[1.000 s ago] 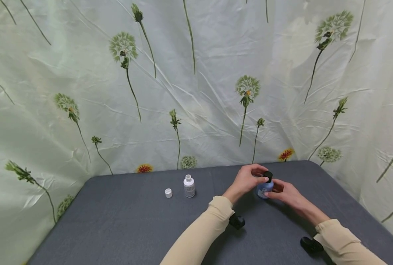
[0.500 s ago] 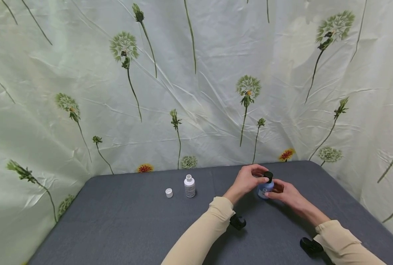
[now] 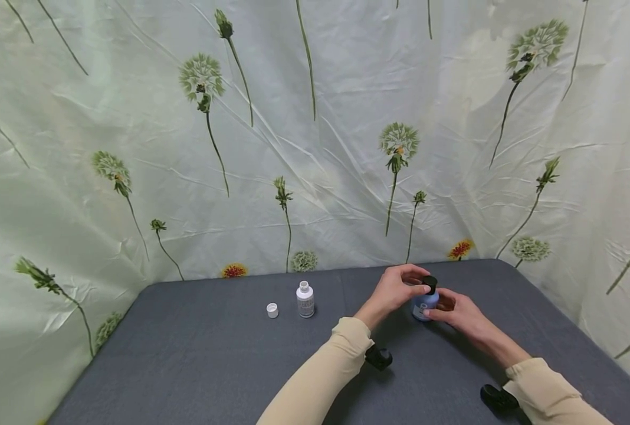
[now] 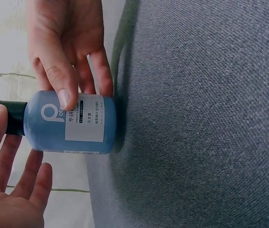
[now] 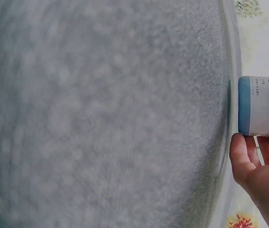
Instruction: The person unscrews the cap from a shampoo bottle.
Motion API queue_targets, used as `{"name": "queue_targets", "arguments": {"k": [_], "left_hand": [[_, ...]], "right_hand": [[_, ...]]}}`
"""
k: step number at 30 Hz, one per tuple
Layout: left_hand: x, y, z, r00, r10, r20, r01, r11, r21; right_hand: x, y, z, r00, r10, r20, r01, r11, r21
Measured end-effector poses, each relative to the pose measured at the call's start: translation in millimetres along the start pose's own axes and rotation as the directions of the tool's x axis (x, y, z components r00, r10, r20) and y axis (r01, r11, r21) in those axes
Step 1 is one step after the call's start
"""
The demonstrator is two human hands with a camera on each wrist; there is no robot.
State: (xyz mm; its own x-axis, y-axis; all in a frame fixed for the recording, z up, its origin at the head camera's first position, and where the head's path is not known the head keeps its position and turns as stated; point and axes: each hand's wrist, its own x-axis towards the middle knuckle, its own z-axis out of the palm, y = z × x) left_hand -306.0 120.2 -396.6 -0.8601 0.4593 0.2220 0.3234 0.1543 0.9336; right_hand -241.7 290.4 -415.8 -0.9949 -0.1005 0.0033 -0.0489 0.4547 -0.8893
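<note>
A small blue bottle (image 4: 49,123) with a white label stands upright on the grey cloth at the right of the table. My left hand (image 3: 393,293) pinches its black cap (image 4: 15,118) between thumb and fingers, and the cap sits on the bottle's neck. Around the bottle's body my right hand (image 3: 462,311) holds on, thumb on the label side and fingers behind. The right wrist view catches only the lower part of the bottle. Left of the hands stands a white bottle (image 3: 305,301) with its mouth uncovered. Beside it lies a small white cap (image 3: 272,310).
The grey table (image 3: 198,360) ends at the back against a hanging curtain (image 3: 336,177) printed with dandelions. Dark wrist devices show under both sleeves, one (image 3: 379,358) at the left wrist and one (image 3: 498,399) at the right.
</note>
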Motion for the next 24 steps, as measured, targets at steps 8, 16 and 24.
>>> {"name": "queue_targets", "arguments": {"k": [8, 16, 24], "left_hand": [[-3.3, 4.2, -7.6, 1.000, 0.021, 0.013, -0.021, 1.000, -0.017], [-7.6, 5.9, -20.5, 0.999, 0.038, 0.006, -0.037, 0.998, -0.058], [-14.5, 4.3, -33.6, 0.998, 0.054, 0.011, -0.053, 0.996, -0.073]], "right_hand": [[-3, -7, 2.3, 1.000, -0.005, -0.016, 0.005, 1.000, -0.009], [-3, -17, 9.7, 0.999, -0.017, -0.037, 0.017, 1.000, -0.010], [-2, -25, 20.5, 0.998, -0.038, -0.055, 0.037, 0.999, -0.019]]}}
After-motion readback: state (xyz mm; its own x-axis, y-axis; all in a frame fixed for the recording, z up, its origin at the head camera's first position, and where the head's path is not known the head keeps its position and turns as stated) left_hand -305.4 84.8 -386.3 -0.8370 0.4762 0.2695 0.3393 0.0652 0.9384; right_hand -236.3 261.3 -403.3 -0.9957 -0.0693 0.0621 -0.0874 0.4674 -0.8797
